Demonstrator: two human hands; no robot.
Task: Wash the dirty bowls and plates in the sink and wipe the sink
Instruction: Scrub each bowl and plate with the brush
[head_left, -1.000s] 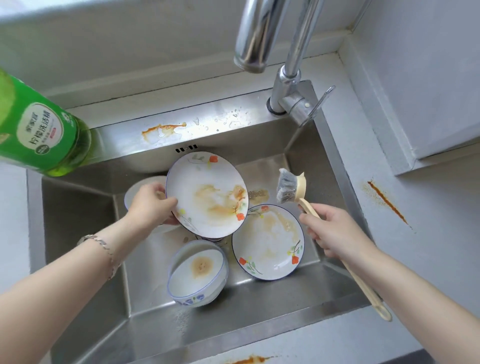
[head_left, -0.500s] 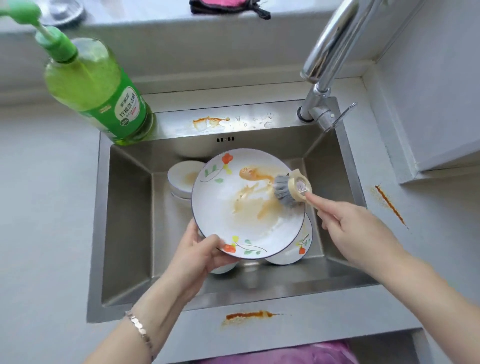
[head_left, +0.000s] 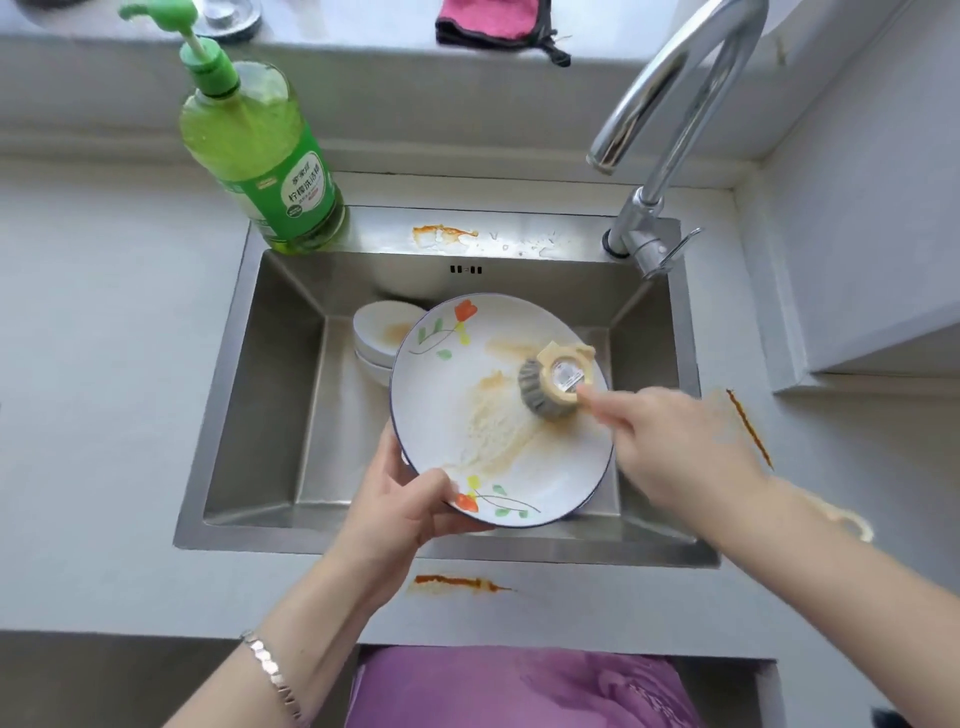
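Observation:
My left hand (head_left: 402, 501) grips the near rim of a white flowered plate (head_left: 457, 395), held tilted over the steel sink (head_left: 234, 415). Brown sauce smears cover the plate's middle. My right hand (head_left: 675, 447) holds a cream dish brush (head_left: 556, 384), its grey bristles pressed on the plate's right half, my forefinger along the handle. Behind the plate, stacked white bowls (head_left: 382, 332) with a brown stain sit at the sink's back left. Other dishes under the plate are hidden.
A green dish soap bottle (head_left: 254, 150) stands at the sink's back left corner. The chrome faucet (head_left: 660, 130) arches over the back right. Orange sauce stains mark the back ledge (head_left: 441, 234), front counter (head_left: 457, 582) and right counter (head_left: 748, 426). A pink cloth (head_left: 488, 21) lies on the sill.
The plate went from standing in the sink to being held up near me. The brush came onto its face and slid down to the right, smearing the sauce.

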